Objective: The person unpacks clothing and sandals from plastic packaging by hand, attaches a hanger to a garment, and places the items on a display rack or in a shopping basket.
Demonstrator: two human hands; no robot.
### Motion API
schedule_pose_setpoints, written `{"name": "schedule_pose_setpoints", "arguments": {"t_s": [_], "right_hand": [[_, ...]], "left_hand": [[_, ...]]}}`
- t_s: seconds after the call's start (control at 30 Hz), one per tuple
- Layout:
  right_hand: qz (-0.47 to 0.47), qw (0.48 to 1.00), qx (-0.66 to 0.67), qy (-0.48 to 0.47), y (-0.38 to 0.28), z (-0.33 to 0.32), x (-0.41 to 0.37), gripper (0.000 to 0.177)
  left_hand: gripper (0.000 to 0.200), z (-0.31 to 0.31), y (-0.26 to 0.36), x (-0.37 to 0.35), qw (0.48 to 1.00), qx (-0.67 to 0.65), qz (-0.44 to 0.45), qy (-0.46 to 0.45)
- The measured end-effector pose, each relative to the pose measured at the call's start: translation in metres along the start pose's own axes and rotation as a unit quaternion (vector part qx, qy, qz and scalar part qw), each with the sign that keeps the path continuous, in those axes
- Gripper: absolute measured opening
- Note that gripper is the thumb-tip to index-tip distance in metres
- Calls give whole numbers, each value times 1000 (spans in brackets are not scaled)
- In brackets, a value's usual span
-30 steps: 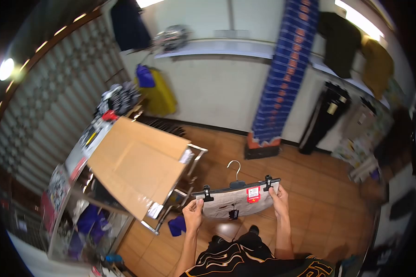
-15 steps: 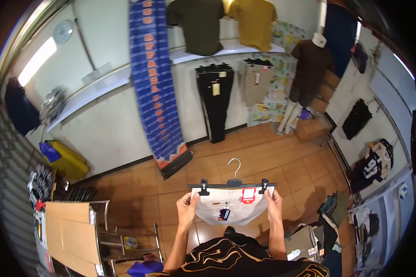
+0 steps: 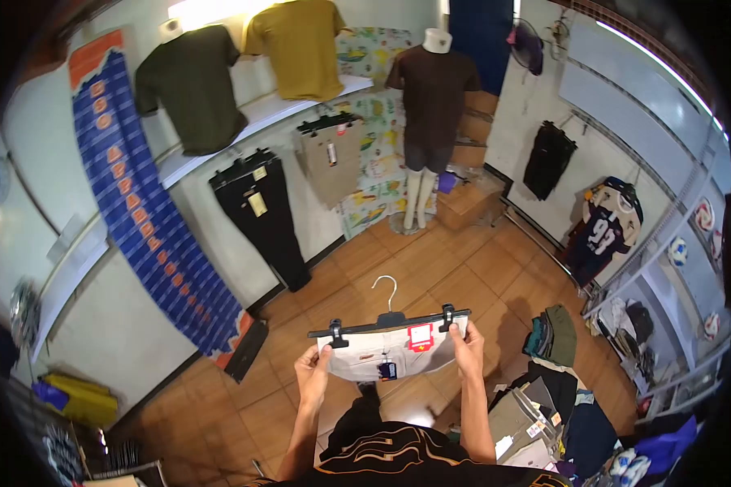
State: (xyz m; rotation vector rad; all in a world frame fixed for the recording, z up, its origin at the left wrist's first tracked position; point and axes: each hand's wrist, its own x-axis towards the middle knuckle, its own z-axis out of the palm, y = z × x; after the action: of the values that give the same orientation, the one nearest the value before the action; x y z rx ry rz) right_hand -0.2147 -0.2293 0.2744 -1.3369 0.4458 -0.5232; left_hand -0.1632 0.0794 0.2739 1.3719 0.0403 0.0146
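A pale garment [image 3: 430, 358] with a red tag and a dark tag hangs by two clips from a black hanger [image 3: 390, 321] with a silver hook. My left hand [image 3: 313, 375] pinches the garment's left upper corner, just below the left clip. At the opposite corner, my right hand [image 3: 468, 351] grips the fabric beside the right clip. The garment is stretched between both hands in front of my body.
Folded clothes [image 3: 536, 414] lie in piles at the lower right. A mannequin in a brown shirt [image 3: 436, 97] stands at the back. Black trousers [image 3: 260, 219] hang on the wall near a tall blue banner [image 3: 138, 187]. Shelves [image 3: 666, 325] line the right side.
The view has turned to the right, so the wall displays appear further left and more of the clothes piles shows. Both hands still hold the garment, which appears slightly further left.
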Motion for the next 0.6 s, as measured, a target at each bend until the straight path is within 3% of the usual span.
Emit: {"name": "schedule_pose_setpoints", "arguments": {"t_s": [0.27, 0.37, 0.6], "right_hand": [[-30, 998, -31, 47, 9, -4, 130, 17], [-35, 996, -32, 75, 2, 8, 178, 17], [-38, 991, -65, 110, 3, 23, 278, 15]], "left_hand": [[17, 81, -35, 134, 996, -68, -18, -46], [17, 108, -41, 196, 998, -2, -12, -67], [22, 165, -22, 296, 994, -11, -24, -109]]}}
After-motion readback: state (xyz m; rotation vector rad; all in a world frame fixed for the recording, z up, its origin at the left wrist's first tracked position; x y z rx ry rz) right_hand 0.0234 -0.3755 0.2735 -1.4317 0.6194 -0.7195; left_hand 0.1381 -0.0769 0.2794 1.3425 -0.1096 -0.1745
